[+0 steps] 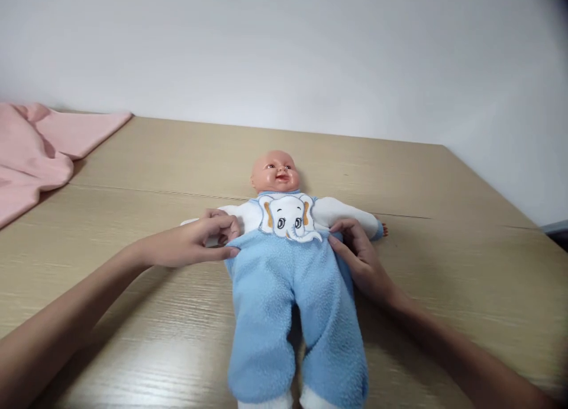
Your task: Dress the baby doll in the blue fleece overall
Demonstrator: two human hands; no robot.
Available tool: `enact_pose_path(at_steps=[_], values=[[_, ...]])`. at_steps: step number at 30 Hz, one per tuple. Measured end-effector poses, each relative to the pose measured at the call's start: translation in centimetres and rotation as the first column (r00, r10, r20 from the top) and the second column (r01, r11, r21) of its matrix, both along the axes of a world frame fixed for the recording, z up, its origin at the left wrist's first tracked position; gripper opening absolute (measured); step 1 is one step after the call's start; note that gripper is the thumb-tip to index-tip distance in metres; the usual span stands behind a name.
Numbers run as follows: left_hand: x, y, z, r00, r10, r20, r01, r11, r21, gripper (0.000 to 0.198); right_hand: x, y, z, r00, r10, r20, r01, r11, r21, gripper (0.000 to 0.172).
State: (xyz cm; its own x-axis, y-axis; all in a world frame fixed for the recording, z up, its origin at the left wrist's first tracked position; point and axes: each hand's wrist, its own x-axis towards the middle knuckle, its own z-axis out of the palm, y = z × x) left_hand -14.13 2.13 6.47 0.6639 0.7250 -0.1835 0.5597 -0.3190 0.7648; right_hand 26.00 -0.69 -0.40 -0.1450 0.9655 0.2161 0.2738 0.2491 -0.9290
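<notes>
A baby doll (275, 171) lies on its back on the table, its head pointing away from me. It wears a white top with blue trim and fuzzy light blue pants (266, 314). An elephant patch (287, 218) covers the chest, just above the waistband. My left hand (202, 237) pinches the waistband at the doll's left-of-picture side, thumb in front. On the opposite side my right hand (361, 255) grips the waistband near the doll's sleeve. White socks show at the bottom edge of the view.
A crumpled pink cloth (31, 154) lies at the table's far left. The wooden table (444, 243) has a seam running across it and meets a pale wall (284, 54) behind. Something dark sits beyond the right edge.
</notes>
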Motion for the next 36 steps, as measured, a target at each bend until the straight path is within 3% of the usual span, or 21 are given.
enact_pose_path(at_steps=[5, 13, 15, 18, 20, 22, 25, 27, 30, 33, 36], values=[[1.6, -0.6, 0.3, 0.996, 0.087, -0.026, -0.086, 0.995, 0.058, 0.045, 0.1, 0.4, -0.2, 0.962, -0.109, 0.251, 0.080, 0.989, 0.123, 0.015], [1.4, -0.2, -0.4, 0.992, 0.122, 0.042, -0.127, 0.984, 0.125, 0.031, 0.1, 0.4, -0.8, 0.951, -0.184, 0.247, 0.141, 0.973, 0.180, 0.013], [2.0, -0.4, -0.4, 0.979, 0.202, 0.037, -0.205, 0.946, 0.253, 0.026, 0.3, 0.4, -1.0, 0.951, -0.222, 0.217, 0.186, 0.967, 0.174, 0.017], [3.9, -0.4, 0.2, 0.938, 0.328, 0.115, -0.343, 0.819, 0.460, 0.019, 0.5, 0.1, -0.8, 0.953, -0.281, 0.118, 0.252, 0.944, 0.212, 0.019], [6.0, 0.0, 1.1, 0.931, 0.310, 0.194, -0.365, 0.762, 0.535, 0.014, 0.4, 0.0, -0.6, 0.965, -0.261, -0.006, 0.253, 0.930, 0.265, 0.015], [8.8, 0.8, 2.1, 0.955, 0.214, 0.207, -0.297, 0.738, 0.606, 0.014, 0.3, -0.2, -0.3, 0.970, -0.205, -0.133, 0.236, 0.926, 0.294, 0.013], [14.1, 2.6, 3.3, 0.998, 0.061, 0.035, -0.069, 0.734, 0.675, 0.020, 0.2, -0.3, 0.1, 0.950, -0.172, -0.261, 0.242, 0.933, 0.267, 0.011], [17.6, 3.9, 3.6, 0.990, 0.027, -0.138, 0.071, 0.753, 0.654, 0.035, 0.2, -0.3, 0.2, 0.934, -0.193, -0.299, 0.262, 0.942, 0.210, 0.017], [22.1, 5.5, 3.1, 0.913, -0.022, -0.407, 0.273, 0.775, 0.571, 0.066, 0.5, -0.3, 0.4, 0.899, -0.247, -0.363, 0.305, 0.946, 0.112, 0.022], [24.9, 6.5, 2.2, 0.857, -0.053, -0.513, 0.366, 0.764, 0.531, 0.071, 0.6, 0.1, 0.3, 0.860, -0.283, -0.424, 0.329, 0.944, 0.038, 0.023], [26.3, 7.2, 1.5, 0.850, -0.065, -0.523, 0.363, 0.792, 0.492, 0.058, 0.7, 0.3, 0.3, 0.836, -0.280, -0.472, 0.327, 0.945, 0.019, 0.024]])
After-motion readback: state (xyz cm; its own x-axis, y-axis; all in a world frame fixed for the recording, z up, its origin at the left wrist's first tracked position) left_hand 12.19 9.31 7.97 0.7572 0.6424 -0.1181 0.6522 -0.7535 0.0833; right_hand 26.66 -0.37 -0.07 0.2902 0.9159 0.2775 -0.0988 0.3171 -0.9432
